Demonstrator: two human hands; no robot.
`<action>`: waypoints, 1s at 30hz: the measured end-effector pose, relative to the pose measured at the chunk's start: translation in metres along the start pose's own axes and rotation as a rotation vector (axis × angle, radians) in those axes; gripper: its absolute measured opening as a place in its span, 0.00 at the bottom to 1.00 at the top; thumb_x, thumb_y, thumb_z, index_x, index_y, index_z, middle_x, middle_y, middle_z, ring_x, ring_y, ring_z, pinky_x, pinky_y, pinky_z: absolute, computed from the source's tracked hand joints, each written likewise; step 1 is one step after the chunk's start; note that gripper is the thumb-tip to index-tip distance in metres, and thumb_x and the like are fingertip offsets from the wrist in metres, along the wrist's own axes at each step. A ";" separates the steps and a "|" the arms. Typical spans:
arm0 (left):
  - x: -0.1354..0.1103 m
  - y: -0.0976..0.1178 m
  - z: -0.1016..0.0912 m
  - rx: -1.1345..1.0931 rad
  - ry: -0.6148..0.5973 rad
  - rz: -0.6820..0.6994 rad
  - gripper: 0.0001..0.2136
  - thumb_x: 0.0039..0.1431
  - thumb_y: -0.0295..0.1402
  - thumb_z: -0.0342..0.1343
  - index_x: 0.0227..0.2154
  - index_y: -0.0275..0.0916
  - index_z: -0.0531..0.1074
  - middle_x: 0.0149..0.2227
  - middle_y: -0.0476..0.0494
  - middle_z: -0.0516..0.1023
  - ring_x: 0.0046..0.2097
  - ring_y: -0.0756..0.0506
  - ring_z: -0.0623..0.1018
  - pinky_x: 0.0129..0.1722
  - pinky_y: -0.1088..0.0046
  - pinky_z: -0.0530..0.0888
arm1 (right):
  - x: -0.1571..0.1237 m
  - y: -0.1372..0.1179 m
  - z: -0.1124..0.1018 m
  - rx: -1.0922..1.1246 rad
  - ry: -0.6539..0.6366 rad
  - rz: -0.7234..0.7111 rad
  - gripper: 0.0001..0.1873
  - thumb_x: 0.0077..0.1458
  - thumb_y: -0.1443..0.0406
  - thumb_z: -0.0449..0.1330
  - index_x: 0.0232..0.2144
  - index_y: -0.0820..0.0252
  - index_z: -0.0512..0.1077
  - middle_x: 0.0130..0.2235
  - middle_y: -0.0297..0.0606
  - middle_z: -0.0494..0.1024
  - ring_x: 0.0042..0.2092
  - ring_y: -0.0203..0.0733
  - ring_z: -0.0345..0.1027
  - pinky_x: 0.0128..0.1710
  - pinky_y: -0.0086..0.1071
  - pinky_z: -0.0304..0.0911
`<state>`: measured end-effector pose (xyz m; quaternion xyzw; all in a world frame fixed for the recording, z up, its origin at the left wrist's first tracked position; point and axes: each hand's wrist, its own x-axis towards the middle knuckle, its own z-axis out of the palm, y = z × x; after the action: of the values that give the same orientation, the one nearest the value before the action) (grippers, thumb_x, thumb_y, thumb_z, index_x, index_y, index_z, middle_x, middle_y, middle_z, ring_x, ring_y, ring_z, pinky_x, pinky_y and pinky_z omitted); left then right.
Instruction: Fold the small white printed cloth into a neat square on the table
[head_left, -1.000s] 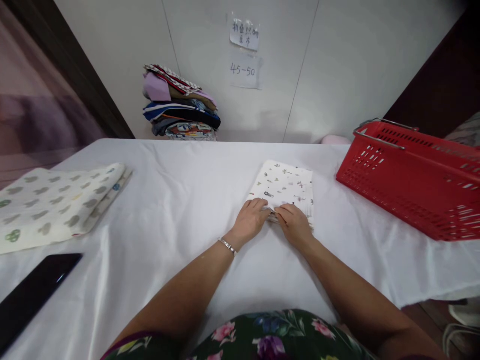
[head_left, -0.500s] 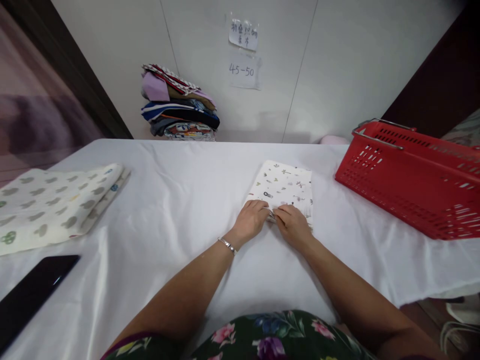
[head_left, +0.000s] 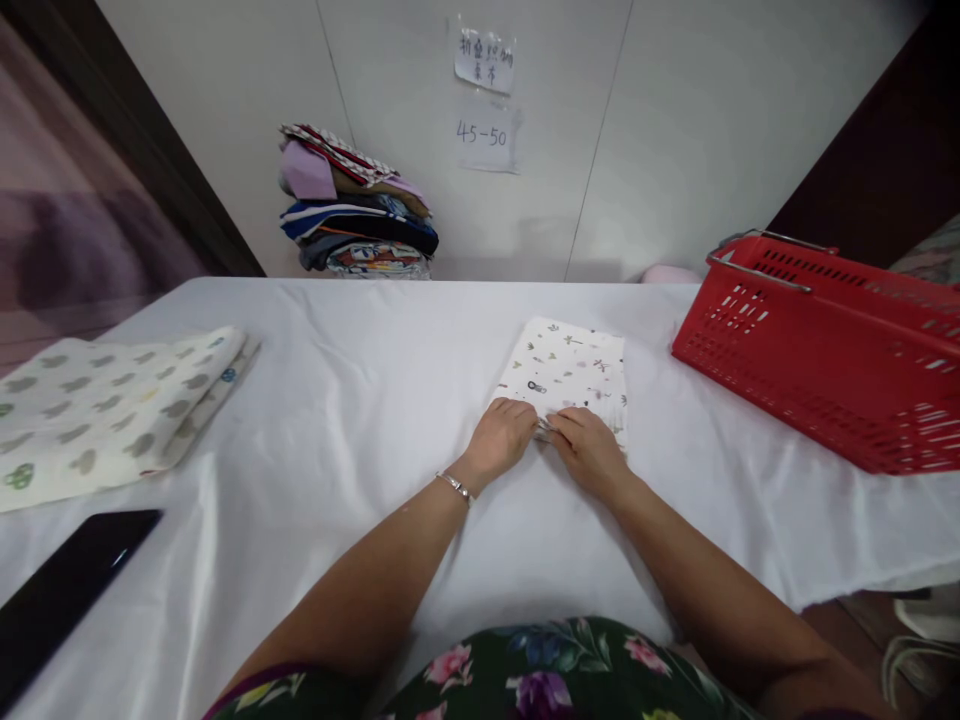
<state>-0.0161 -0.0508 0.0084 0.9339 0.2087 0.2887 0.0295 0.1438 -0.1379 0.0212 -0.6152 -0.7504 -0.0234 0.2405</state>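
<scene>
A white cloth (head_left: 574, 365) with small printed figures lies folded on the white-covered table in front of me. My left hand (head_left: 504, 437), with a silver bracelet at the wrist, is closed on the near edge of this cloth, toward its left corner. Close beside it, my right hand (head_left: 589, 450) pinches the same edge. Only a narrow gap separates the fingertips of both hands, and a bit of bunched edge shows there. My fingers cover the rest of the near edge.
On the left lies another folded cloth (head_left: 112, 410) with grey prints, and nearer me a black phone-like slab (head_left: 71, 590). A red plastic basket (head_left: 825, 360) with metal handles stands at the right. Behind the table, a stack of folded fabrics (head_left: 360, 210) rests against the wall.
Both hands stay on the near edge of the cloth, almost unmoved. The view has shifted very slightly.
</scene>
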 end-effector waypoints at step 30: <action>-0.002 -0.002 -0.004 0.060 -0.055 -0.018 0.09 0.61 0.27 0.44 0.39 0.40 0.68 0.39 0.46 0.74 0.47 0.47 0.68 0.45 0.68 0.63 | -0.003 -0.002 -0.002 -0.074 0.007 0.019 0.11 0.59 0.68 0.48 0.41 0.59 0.68 0.36 0.40 0.71 0.39 0.42 0.62 0.38 0.34 0.58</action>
<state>-0.0212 -0.0498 0.0104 0.9401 0.2246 0.2563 0.0099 0.1430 -0.1411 0.0220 -0.6308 -0.7422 -0.0511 0.2204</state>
